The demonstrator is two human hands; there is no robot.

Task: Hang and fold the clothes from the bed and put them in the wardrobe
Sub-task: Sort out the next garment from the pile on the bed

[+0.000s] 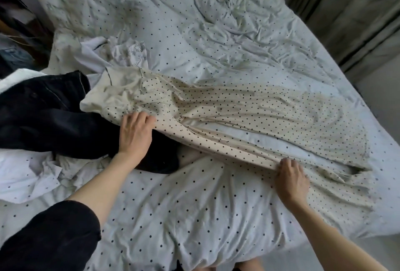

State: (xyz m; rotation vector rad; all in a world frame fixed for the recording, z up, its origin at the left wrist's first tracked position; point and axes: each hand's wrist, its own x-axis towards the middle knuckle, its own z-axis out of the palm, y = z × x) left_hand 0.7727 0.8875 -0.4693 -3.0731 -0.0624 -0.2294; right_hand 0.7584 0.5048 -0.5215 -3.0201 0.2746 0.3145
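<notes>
White dotted bedding (pixel 194 216) carries the unfolded cream polka-dot garment (pixel 238 106), laid out long. Dark clothes (pixel 43 119) and pale crumpled pieces (pixel 121 52) wait alongside, probably untouched. Left hand (pixel 135 134) and right hand (pixel 292 180) pinch its near edge. Wardrobe out of view; nothing stowed yet.

A cream garment (pixel 227 106) dotted with small black spots lies on a pale blue-white duvet (pixel 184 201) with larger black dots, beside a plain black garment (pixel 43 119), a white crumpled cloth (pixel 28 179) and grey-green curtains (pixel 357 10).
</notes>
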